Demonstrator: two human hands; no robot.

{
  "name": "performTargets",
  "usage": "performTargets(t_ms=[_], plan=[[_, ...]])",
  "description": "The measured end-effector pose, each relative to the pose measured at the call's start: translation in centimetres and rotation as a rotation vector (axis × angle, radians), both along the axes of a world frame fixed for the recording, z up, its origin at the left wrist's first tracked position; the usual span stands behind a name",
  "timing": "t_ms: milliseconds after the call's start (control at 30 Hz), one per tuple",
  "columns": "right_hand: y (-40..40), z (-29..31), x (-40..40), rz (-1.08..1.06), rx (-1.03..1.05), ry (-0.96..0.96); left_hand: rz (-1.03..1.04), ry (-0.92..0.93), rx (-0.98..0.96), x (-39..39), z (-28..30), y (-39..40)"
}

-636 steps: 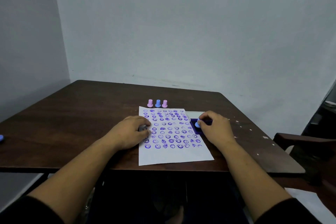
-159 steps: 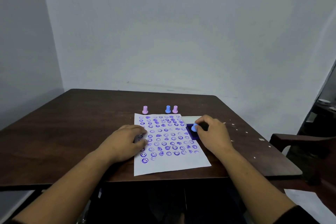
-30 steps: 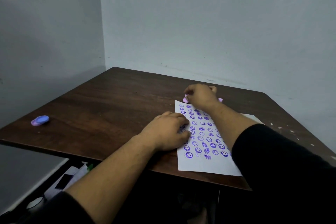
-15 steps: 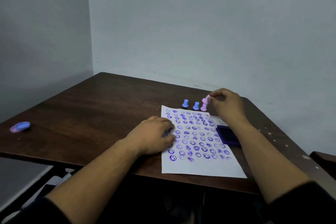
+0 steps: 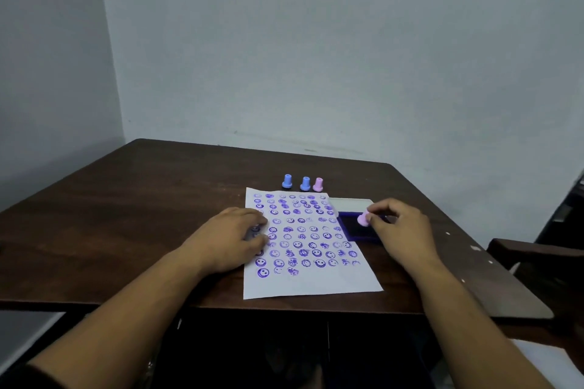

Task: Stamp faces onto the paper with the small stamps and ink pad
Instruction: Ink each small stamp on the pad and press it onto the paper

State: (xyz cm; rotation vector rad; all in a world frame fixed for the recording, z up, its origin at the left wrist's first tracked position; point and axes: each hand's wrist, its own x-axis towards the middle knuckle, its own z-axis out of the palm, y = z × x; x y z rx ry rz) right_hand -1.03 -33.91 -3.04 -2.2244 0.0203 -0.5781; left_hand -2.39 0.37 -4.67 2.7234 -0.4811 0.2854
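Note:
A white sheet of paper (image 5: 316,284) lies on the dark wooden table (image 5: 126,218), covered with rows of purple stamped faces. My left hand (image 5: 230,238) rests flat on the paper's left edge, fingers curled over it. My right hand (image 5: 399,230) pinches a small pink stamp (image 5: 362,218) and holds it over the dark blue ink pad (image 5: 355,232) beside the paper's right edge. The pad's white lid (image 5: 350,201) lies open behind it. Two blue stamps (image 5: 287,181) (image 5: 305,183) and a pink stamp (image 5: 318,184) stand upright just beyond the paper's top edge.
A dark wooden chair arm (image 5: 537,257) sticks in at the right, past the table's edge. Pale walls meet in a corner behind the table. White flecks dot the table's right side.
My right hand has carried a pink stamp from the row behind the paper down to the ink pad. The view has swung right, so the lid at the table's far left is out of sight.

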Motion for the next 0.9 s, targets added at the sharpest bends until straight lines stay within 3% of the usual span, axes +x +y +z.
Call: performTargets(t_ms=[333, 900], plan=[[0.66, -0.23, -0.08, -0.037, -0.253, 0.004, -0.005, -0.008, -0.005, -0.18, 0.20, 0.01], [1.10, 0.20, -0.81, -0.047, -0.194, 0.037, -0.002, -0.015, -0.019, -0.05, -0.02, -0.01]])
